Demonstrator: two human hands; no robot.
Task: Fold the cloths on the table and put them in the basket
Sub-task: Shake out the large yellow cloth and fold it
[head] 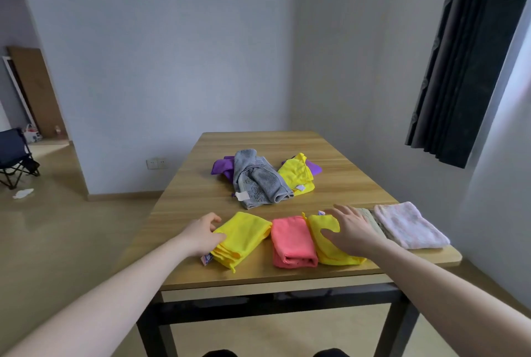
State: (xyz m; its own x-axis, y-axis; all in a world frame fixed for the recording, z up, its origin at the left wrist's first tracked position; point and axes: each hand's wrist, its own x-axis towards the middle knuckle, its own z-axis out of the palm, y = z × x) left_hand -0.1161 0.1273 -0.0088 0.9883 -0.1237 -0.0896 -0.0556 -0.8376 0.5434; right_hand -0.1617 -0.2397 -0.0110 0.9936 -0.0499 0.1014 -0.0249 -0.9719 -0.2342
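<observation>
Folded, in a row along the lower edge of the wooden table (258, 273): yellow cloth (242, 237) pinched at its left end by the left hand (202, 234), pink cloth (291, 241), second yellow cloth (330, 253) under the flat, spread-fingered right hand (349, 230), beige cloth (370, 217), pale pink cloth (409, 226). Unfolded, heaped at frame centre: grey cloth (258, 181), purple cloth (221, 168), third yellow cloth (297, 177). Basket out of view; roughly half folded, nothing visibly binned yet.
</observation>
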